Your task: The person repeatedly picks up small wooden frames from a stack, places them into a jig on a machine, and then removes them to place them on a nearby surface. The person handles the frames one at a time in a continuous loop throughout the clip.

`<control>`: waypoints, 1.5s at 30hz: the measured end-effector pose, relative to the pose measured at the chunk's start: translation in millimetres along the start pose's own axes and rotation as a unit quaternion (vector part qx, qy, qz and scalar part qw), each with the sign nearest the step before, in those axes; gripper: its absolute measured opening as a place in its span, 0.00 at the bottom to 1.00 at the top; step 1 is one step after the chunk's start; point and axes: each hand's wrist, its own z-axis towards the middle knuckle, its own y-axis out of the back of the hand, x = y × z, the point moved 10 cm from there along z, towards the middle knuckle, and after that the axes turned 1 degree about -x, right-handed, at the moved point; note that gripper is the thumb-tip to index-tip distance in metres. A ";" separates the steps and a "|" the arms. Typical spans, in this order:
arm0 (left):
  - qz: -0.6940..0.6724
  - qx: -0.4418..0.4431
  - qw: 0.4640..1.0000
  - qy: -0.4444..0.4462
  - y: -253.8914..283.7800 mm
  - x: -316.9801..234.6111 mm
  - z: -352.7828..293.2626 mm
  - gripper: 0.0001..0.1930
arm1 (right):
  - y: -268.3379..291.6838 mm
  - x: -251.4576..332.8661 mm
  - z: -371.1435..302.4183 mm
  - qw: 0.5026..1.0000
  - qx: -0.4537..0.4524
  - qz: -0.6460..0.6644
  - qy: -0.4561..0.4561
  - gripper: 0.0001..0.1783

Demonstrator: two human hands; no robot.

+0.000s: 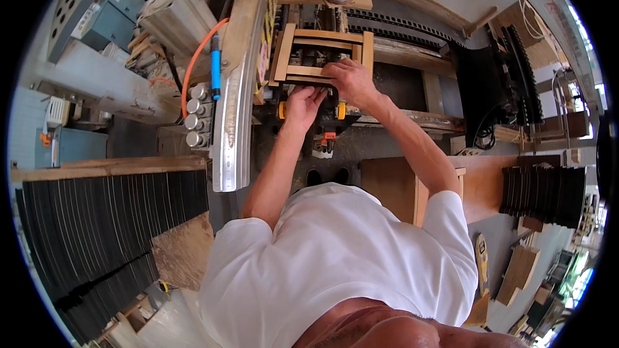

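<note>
A light wooden frame (pixel 284 51) with several rails lies on the machine in front of me. My right hand (pixel 353 84) rests over its front rail (pixel 304 71), fingers curled down onto the wood near the right side. Just nearer to me, my left hand (pixel 303 107) sits below that rail, thumb and fingers drawn together. Whatever is between the left fingertips is too small to make out. Yellow round parts (pixel 341 111) of the machine flank my hands, and a red-orange part (pixel 329 135) sits below them.
On the left runs a metal machine beam (pixel 232 135) with a blue air gun-like tube (pixel 216 67) and an orange hose (pixel 188 71). Dark panels (pixel 116 219) stand stacked at the lower left. More dark strips (pixel 541 193) lie on a brown board at right. A black cable chain (pixel 412 24) crosses behind.
</note>
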 end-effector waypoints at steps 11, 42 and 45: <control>-0.010 0.041 0.999 -0.031 9.3 -3.2 5.6 0.15 | -34.9 5.2 11.2 0.997 0.078 0.015 0.005 0.17; 0.095 -0.221 0.964 -0.114 74.2 2.9 -273.6 0.17 | -89.6 -126.7 120.8 0.994 0.051 0.063 -0.071 0.15; 0.095 -0.239 0.959 -0.116 107.8 -6.6 -288.5 0.16 | -94.8 -125.0 120.3 0.995 0.060 0.042 -0.071 0.17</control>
